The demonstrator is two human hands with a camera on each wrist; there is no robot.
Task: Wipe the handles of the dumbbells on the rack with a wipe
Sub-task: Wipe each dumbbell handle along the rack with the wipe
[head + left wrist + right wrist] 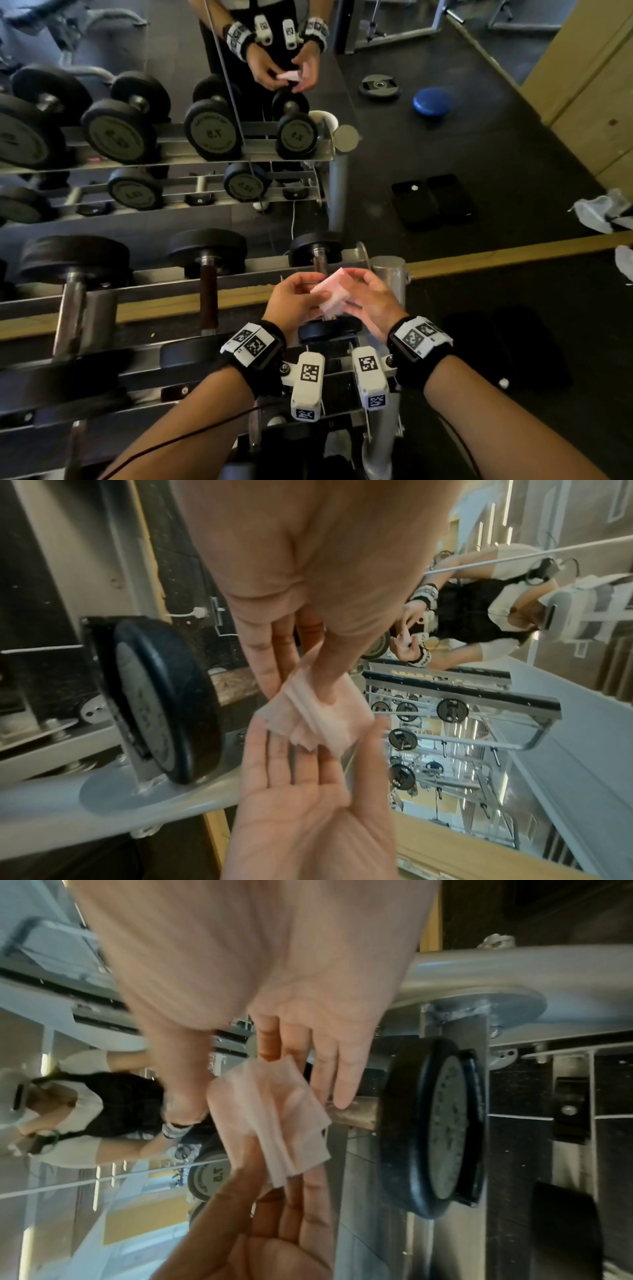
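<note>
A folded pink wipe (330, 293) hangs between both hands just above the rightmost dumbbell on the rack. My left hand (308, 291) pinches its left side with thumb and fingers, and the pinched wipe (318, 715) shows in the left wrist view. My right hand (356, 291) holds the right side, thumb on top and fingers under the wipe (274, 1118). Below the hands lies the dumbbell's brown handle (319, 263), with its black front head (329, 330) near my wrists. The handle (356, 1115) runs close to my right fingertips. Two larger dumbbells (209, 294) lie to the left.
The metal rack rail (164, 274) runs left to right, with a silver end post (388, 277) beside my right hand. A wall mirror behind the rack reflects the dumbbells and my hands. Dark rubber floor (513, 342) lies right of the rack.
</note>
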